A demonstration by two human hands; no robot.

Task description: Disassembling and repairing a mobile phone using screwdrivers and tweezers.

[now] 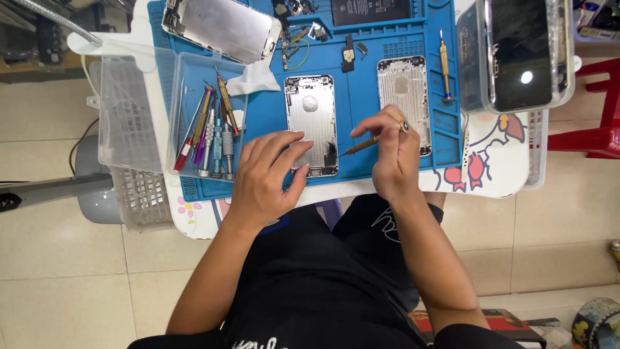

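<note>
Our right-hand fingers [381, 126] pinch a thin gold screwdriver [360, 145], tip at the bottom of the open phone shell [312, 123]. Left hand [268, 174] lies spread & flat on that shell, near the front edge of the tabletop [491, 174]. Shell looks mostly stripped; 2nd shell [405, 100] sits beside it. Screen [223, 26] & small parts [294, 42] are off, at the back.

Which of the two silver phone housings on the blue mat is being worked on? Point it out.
The left housing: the left hand steadies it and the screwdriver tip touches its bottom edge. The right housing lies untouched.
</note>
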